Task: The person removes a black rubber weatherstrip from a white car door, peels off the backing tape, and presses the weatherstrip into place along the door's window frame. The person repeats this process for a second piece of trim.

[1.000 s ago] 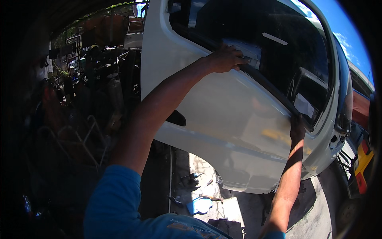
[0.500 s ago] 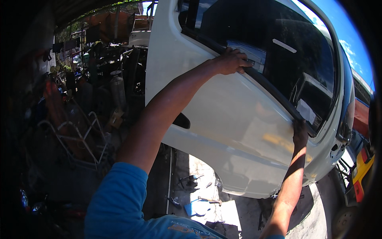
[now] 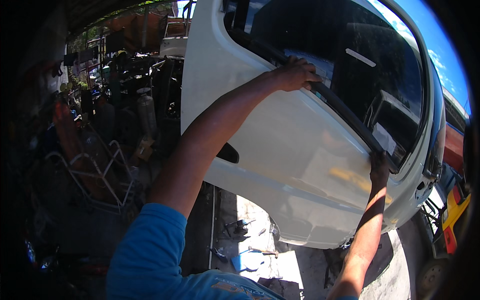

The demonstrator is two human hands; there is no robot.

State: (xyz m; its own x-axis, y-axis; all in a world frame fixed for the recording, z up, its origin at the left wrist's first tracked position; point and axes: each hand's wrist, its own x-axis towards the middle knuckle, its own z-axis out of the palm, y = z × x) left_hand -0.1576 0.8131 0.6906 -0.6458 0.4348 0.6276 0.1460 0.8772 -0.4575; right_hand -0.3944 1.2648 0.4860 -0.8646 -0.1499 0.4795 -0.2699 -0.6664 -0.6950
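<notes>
A white vehicle door with a dark tinted window stands in front of me. Along the window's lower edge runs a long black window trim strip. My left hand is closed over the strip near its middle, fingers curled on the glass side. Further down to the right, my right hand grips the strip close to its lower end, its fingertips partly hidden in shadow. Just below my left hand, a narrow gap shows between the strip and the door edge.
A dark door-handle recess lies under my left forearm. Tools, among them a hammer, and a blue piece lie on the sunlit floor. At left stand a white metal cart frame and a gas cylinder.
My left hand has shifted slightly to the right, and the strip beside it sits a little away from the door edge. The right hand stays almost in place.
</notes>
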